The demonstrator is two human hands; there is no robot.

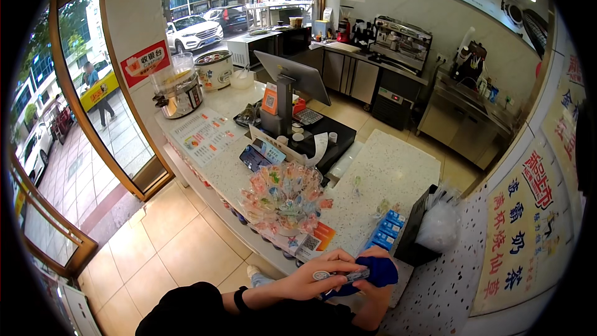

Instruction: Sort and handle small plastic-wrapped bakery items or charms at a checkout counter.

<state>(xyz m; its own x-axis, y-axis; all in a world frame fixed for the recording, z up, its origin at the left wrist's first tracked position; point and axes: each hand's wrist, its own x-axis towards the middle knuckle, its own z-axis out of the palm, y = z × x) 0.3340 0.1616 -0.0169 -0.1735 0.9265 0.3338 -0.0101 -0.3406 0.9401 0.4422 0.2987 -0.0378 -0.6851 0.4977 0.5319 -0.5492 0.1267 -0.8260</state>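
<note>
At the counter's near right corner, my left hand (322, 276), with a ring and a black wristband, pinches a small grey object (358, 274) whose kind I cannot make out. My right hand (375, 295) grips a bunched dark blue cloth (383, 271), pressed against that grey object. The two hands nearly touch. Just beyond them lie several small blue packets (388, 231) and an orange card with a printed code (322, 237). A round display of wrapped lollipops (287, 198) stands to the left of these.
A monitor (294, 74) and a paper receipt (321, 147) are farther back on the speckled counter (373, 168). Two phones (255, 157) lie beside the lollipops. A black box with clear plastic bags (438, 224) stands right. Cookers (179, 93) stand at the far left.
</note>
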